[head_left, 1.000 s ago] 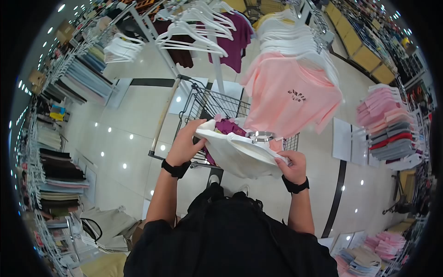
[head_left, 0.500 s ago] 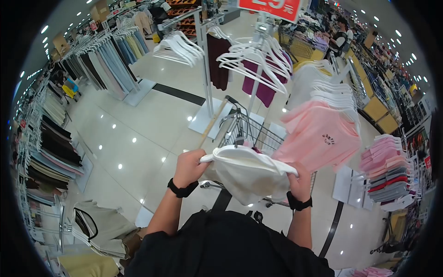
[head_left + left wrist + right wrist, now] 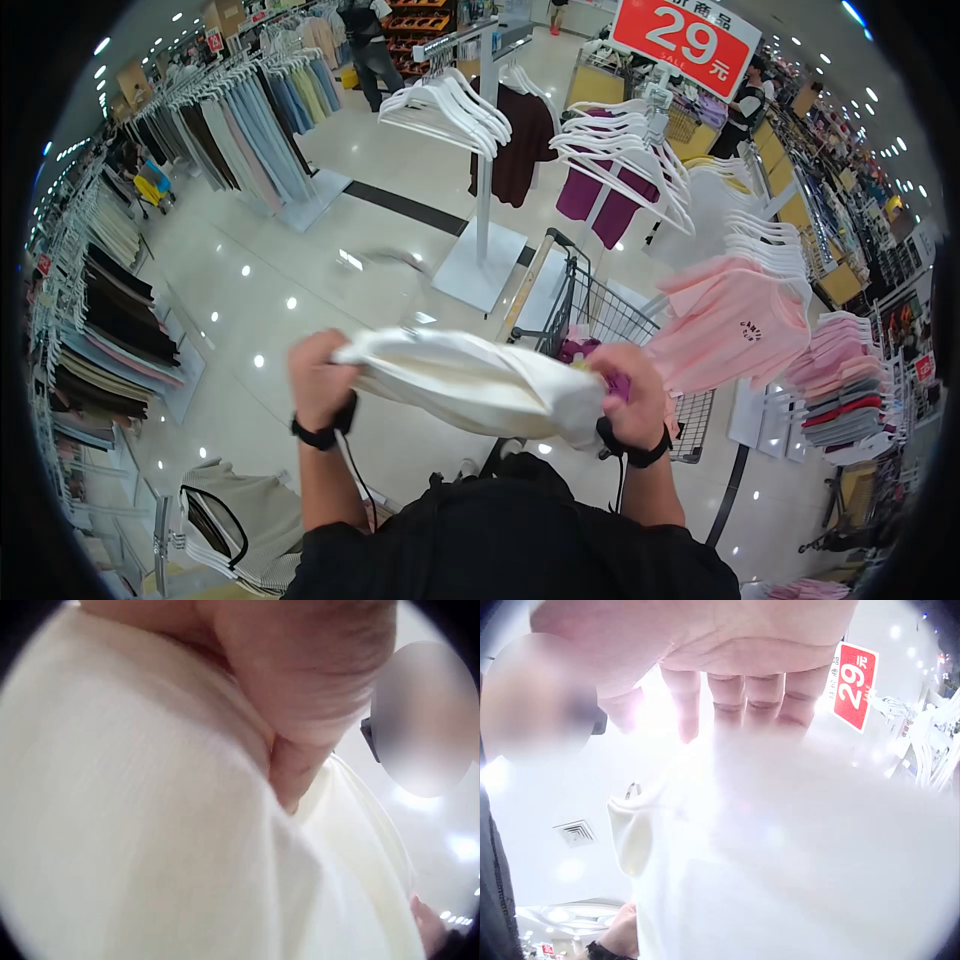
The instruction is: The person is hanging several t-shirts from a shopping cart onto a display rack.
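Observation:
A white top [image 3: 470, 385] stretches sideways between both hands at waist height, its neckline edge uppermost. My left hand [image 3: 322, 380] grips its left shoulder, fingers curled round the cloth. Close up in the left wrist view, the thumb side of the left hand [image 3: 300, 682] presses into the folds of the fabric. A small metal hook [image 3: 632, 790] sticks up from the top. At the right end, my right hand [image 3: 632, 392] is blurred. In the right wrist view its fingers [image 3: 727, 705] reach down straight to the cloth, with the thumb apart.
A wire shopping cart [image 3: 610, 310] holding clothes stands ahead, right of centre. Beside it hang pink T-shirts [image 3: 735, 320] and empty white hangers [image 3: 620, 160] under a red sale sign [image 3: 685, 42]. Trousers [image 3: 225, 150] line a rail at the left, and a striped top [image 3: 245, 515] hangs behind left.
The white top has come up and left, away from the cart. The right hand's fingers have loosened at its end. The view has tilted up, bringing the red sign into sight.

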